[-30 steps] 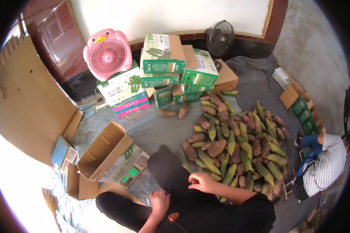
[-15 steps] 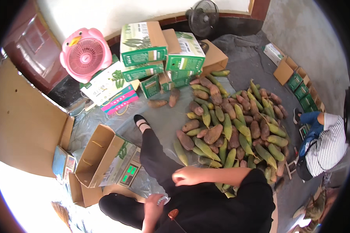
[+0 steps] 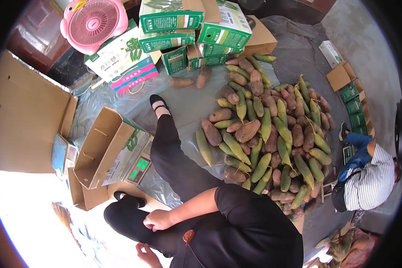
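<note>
My right hand (image 3: 158, 220) is over my black-trousered left thigh (image 3: 125, 219), its fingers curled in; what they may hold is hidden. Just below it, near the lower edge, my left hand (image 3: 146, 255) has its fingers bent but apart, with nothing visible in them. Beyond my knees, an open cardboard box (image 3: 103, 147) with rope handles tilts on a scale (image 3: 140, 169) with a lit green display. To the right lies a big heap of long green radishes (image 3: 303, 170) mixed with reddish-brown root vegetables (image 3: 247, 131).
Stacked green-and-white boxes (image 3: 172, 42) and a pink fan (image 3: 94, 24) stand at the back. Plastic sheeting (image 3: 187, 100) covers the floor. A person in a striped top (image 3: 371, 178) sits at the right, near a row of boxes (image 3: 355, 106). A broom (image 3: 62, 214) is at left.
My right hand has moved left and down, from beside the heap to my left thigh. My left hand has moved left and lower, and the clear crinkled thing by it no longer shows. The view has shifted.
</note>
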`<action>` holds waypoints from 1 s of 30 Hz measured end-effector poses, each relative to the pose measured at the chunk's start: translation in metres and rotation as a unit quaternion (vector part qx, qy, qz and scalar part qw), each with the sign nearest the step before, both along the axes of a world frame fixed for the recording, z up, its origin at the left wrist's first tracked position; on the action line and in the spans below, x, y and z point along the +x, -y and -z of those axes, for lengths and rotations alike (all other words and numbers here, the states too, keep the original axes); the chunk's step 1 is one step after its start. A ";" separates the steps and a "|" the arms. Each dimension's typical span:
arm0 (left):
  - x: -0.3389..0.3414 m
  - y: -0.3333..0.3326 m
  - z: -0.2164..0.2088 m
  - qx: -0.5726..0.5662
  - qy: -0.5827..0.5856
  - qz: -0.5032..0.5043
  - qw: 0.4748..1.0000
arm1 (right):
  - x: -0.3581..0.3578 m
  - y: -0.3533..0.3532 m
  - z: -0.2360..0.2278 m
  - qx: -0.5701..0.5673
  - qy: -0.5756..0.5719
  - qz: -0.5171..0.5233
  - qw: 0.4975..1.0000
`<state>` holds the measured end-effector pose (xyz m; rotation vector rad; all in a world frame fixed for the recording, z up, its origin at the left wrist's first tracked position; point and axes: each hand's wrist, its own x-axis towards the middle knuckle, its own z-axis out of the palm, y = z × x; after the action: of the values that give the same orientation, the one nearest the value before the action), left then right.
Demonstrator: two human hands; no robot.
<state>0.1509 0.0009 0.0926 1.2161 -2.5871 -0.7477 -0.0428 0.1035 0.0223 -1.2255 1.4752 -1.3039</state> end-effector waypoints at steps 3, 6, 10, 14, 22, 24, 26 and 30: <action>0.019 0.011 -0.014 0.184 -0.031 -0.037 0.982 | -0.001 -0.006 -0.006 -0.030 0.066 -0.024 0.997; -0.009 -0.009 -0.041 0.243 -0.025 -0.075 0.967 | -0.005 -0.017 -0.001 -0.048 0.120 -0.018 0.991; -0.007 -0.025 -0.064 0.348 0.015 -0.088 0.933 | -0.023 -0.035 -0.021 -0.012 0.196 -0.161 0.967; 0.001 -0.046 -0.091 0.392 0.104 -0.052 0.913 | -0.034 -0.061 -0.035 -0.013 0.162 -0.293 0.942; -0.071 0.016 -0.077 0.111 0.035 0.036 0.993 | -0.067 -0.034 -0.016 0.033 0.042 -0.096 0.994; -0.109 0.043 -0.077 -0.021 0.001 0.143 0.989 | -0.098 -0.030 -0.032 0.056 -0.006 -0.046 0.997; -0.166 0.069 -0.069 -0.057 -0.017 0.176 0.983 | -0.132 -0.036 -0.053 0.009 -0.035 0.053 0.998; -0.258 0.119 -0.025 -0.161 -0.003 0.236 0.958 | -0.188 -0.075 -0.087 -0.011 -0.093 0.254 0.963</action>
<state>-0.1068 -0.1180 0.1181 0.5081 -2.8766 -0.3687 -0.2312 0.1788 0.1093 -1.0388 2.0078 -1.5661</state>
